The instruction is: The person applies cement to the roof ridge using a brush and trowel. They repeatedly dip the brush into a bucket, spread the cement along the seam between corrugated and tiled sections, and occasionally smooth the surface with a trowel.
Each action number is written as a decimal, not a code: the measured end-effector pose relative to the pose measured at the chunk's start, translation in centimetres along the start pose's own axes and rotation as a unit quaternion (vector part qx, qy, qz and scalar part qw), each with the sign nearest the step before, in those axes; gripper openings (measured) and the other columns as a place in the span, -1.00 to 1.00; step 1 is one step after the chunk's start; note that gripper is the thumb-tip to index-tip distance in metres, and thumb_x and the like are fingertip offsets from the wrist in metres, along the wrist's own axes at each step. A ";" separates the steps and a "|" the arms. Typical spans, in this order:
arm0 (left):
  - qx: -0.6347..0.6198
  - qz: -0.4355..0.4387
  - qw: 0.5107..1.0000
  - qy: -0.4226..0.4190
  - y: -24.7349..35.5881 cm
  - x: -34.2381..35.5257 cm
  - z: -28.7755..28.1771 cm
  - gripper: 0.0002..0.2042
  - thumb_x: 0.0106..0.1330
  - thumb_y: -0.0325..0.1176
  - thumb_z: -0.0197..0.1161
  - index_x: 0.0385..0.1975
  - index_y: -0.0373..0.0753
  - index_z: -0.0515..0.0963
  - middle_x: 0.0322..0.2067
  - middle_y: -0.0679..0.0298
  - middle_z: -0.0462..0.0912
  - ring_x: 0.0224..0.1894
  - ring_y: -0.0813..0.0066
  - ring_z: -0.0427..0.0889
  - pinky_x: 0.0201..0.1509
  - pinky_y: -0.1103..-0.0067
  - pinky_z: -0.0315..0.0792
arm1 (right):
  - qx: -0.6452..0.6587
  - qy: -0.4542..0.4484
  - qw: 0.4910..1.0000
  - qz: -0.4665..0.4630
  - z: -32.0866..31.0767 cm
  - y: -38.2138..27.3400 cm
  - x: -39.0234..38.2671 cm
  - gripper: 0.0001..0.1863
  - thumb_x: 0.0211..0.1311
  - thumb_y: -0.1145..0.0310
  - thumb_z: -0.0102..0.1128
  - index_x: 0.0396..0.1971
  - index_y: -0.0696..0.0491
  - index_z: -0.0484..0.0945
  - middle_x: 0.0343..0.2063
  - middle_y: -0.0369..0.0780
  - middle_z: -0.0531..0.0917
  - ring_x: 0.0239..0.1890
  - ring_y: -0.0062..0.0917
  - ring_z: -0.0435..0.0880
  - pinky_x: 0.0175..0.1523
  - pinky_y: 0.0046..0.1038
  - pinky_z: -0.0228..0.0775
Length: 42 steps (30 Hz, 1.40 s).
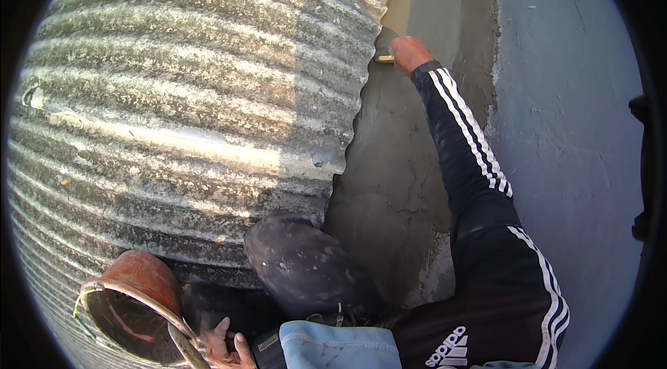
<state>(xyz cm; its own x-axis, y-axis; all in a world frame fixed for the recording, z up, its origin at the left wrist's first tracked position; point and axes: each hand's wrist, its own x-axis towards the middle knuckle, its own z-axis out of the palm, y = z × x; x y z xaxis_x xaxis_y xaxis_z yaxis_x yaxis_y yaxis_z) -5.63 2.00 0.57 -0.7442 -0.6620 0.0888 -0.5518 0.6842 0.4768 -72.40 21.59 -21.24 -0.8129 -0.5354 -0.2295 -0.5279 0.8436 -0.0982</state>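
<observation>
My right hand (410, 55) grips the pale handle of a trowel (383, 56), whose dark blade lies on wet grey mortar (389, 160) along the jagged edge of corrugated roofing sheets (187, 77). Near the lower edge, my left hand (226, 347) has its fingers apart, with nothing visible held in them. Just left of it stands a red bucket (146, 265) with a dark, mortar-stained inside and a long tool (182, 345) leaning at its rim.
A smooth grey-blue wall or surface (563, 126) runs along the right side of the mortar strip. My bent knee (299, 258), in dark stained trousers, rests at the edge of the corrugated sheets. The ridged sheets fill most of the left side.
</observation>
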 end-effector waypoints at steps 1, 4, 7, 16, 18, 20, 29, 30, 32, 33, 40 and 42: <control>-0.001 0.002 1.000 0.003 0.1 0.1 0.0 -0.52 0.42 0.01 0.29 -0.07 -0.40 0.70 -0.27 -0.04 0.73 -0.23 0.10 0.70 -0.06 0.36 0.53 | 0.000 -0.021 1.000 -0.018 0.2 -0.7 -1.3 -0.78 0.14 0.50 0.23 -0.25 0.14 0.78 -0.19 0.01 0.80 -0.09 -0.01 0.79 0.02 -0.07 0.63; 0.003 0.009 1.000 -0.002 0.5 0.2 -0.1 -0.52 0.43 -0.01 0.28 -0.07 -0.41 0.69 -0.23 -0.06 0.73 -0.22 0.08 0.70 -0.05 0.35 0.53 | 0.005 -0.232 0.971 -0.056 0.5 -2.1 -3.5 -0.79 0.08 0.48 0.37 -0.25 0.10 0.81 -0.33 -0.08 0.82 -0.20 -0.22 0.80 -0.05 -0.19 0.59; 0.012 -0.010 1.000 -0.010 1.0 0.2 -0.3 -0.52 0.42 -0.01 0.27 -0.06 -0.42 0.69 -0.26 0.01 0.69 -0.32 0.22 0.62 -0.16 0.42 0.46 | 0.080 -0.346 0.930 -0.095 0.0 -1.8 -2.7 -0.82 0.03 0.47 0.42 -0.31 0.09 0.83 -0.45 -0.17 0.82 -0.25 -0.37 0.79 -0.11 -0.28 0.58; -0.038 -0.036 0.999 0.002 1.3 0.4 -0.5 -0.51 0.41 -0.02 0.32 -0.02 -0.42 0.69 -0.50 0.26 0.46 -0.55 0.55 0.31 -0.45 0.55 0.12 | -0.014 0.076 0.986 0.147 -2.8 1.8 2.7 -0.73 0.38 0.38 0.13 -0.05 0.05 0.75 -0.04 0.03 0.76 0.06 -0.06 0.75 0.15 -0.12 0.60; -0.045 -0.021 0.999 0.013 1.0 0.3 -0.5 -0.49 0.40 0.00 0.35 0.00 -0.42 0.68 -0.51 0.29 0.44 -0.58 0.60 0.26 -0.48 0.56 0.07 | -0.016 0.036 0.994 0.099 -1.9 0.6 0.3 -0.74 0.37 0.42 0.12 -0.08 0.08 0.74 -0.07 0.06 0.75 0.05 -0.02 0.74 0.15 -0.10 0.60; -0.054 -0.026 0.998 0.018 0.8 0.1 -0.6 -0.49 0.40 0.00 0.36 0.01 -0.41 0.69 -0.50 0.29 0.44 -0.57 0.60 0.27 -0.48 0.56 0.07 | -0.021 -0.016 0.998 0.059 -0.7 -1.6 -3.3 -0.74 0.36 0.45 0.10 -0.09 0.10 0.73 -0.09 0.09 0.75 0.04 0.00 0.74 0.14 -0.08 0.61; -0.162 -0.040 0.986 0.032 -0.1 -1.5 -1.0 -0.56 0.44 -0.11 0.36 0.10 -0.35 0.65 -0.36 0.32 0.50 -0.49 0.67 0.33 -0.45 0.69 0.17 | -0.055 -0.276 0.956 -0.080 1.1 -10.4 -17.8 -0.78 0.27 0.48 0.18 -0.18 0.17 0.75 -0.12 0.06 0.77 -0.01 -0.05 0.78 0.09 -0.10 0.63; -0.173 -0.039 0.984 0.033 -0.3 -1.7 -1.1 -0.57 0.44 -0.13 0.36 0.11 -0.34 0.65 -0.34 0.33 0.50 -0.47 0.67 0.34 -0.45 0.69 0.18 | -0.046 -0.321 0.941 -0.093 0.7 -10.3 -18.0 -0.77 0.27 0.49 0.19 -0.16 0.16 0.75 -0.12 0.05 0.78 -0.01 -0.05 0.77 0.10 -0.10 0.63; -0.176 -0.037 0.983 0.032 -0.6 -2.2 -1.3 -0.58 0.44 -0.15 0.35 0.12 -0.34 0.65 -0.33 0.33 0.51 -0.45 0.67 0.36 -0.44 0.69 0.20 | -0.041 -0.211 0.977 -0.014 -0.2 -9.1 -17.3 -0.77 0.28 0.48 0.19 -0.14 0.15 0.76 -0.12 0.06 0.77 -0.01 -0.05 0.78 0.10 -0.10 0.63; -0.174 -0.035 0.984 0.030 -0.8 -2.5 -1.5 -0.59 0.44 -0.16 0.35 0.12 -0.34 0.65 -0.32 0.34 0.51 -0.45 0.66 0.36 -0.43 0.69 0.21 | -0.035 -0.161 0.986 0.022 -0.6 -8.5 -16.9 -0.77 0.28 0.48 0.20 -0.14 0.14 0.76 -0.12 0.07 0.77 -0.01 -0.05 0.78 0.10 -0.10 0.63; -0.247 -0.041 0.967 0.035 -1.8 -3.5 -1.7 -0.65 0.37 -0.36 0.39 0.13 -0.29 0.67 -0.28 0.34 0.52 -0.44 0.65 0.39 -0.37 0.67 0.30 | -0.003 -0.093 0.993 0.070 3.6 -12.4 -21.5 -0.77 0.33 0.44 0.16 -0.13 0.10 0.76 -0.12 0.08 0.77 -0.03 -0.04 0.78 0.10 -0.10 0.63; -0.252 -0.034 0.966 0.038 -1.9 -3.4 -1.8 -0.65 0.36 -0.42 0.38 0.13 -0.30 0.67 -0.29 0.35 0.51 -0.48 0.67 0.38 -0.38 0.69 0.30 | -0.033 -0.162 0.986 -0.022 4.4 -14.1 -24.1 -0.76 0.34 0.44 0.14 -0.13 0.09 0.76 -0.10 0.07 0.77 -0.03 -0.03 0.78 0.11 -0.11 0.63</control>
<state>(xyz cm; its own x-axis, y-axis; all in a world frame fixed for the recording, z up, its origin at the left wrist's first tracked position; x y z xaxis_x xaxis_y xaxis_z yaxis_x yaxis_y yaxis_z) -1.33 2.43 0.98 -0.6723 -0.7337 0.0980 -0.3304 0.4159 0.8473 -44.27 22.77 -18.59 -0.6732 -0.5216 -0.5241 -0.5849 0.8093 -0.0541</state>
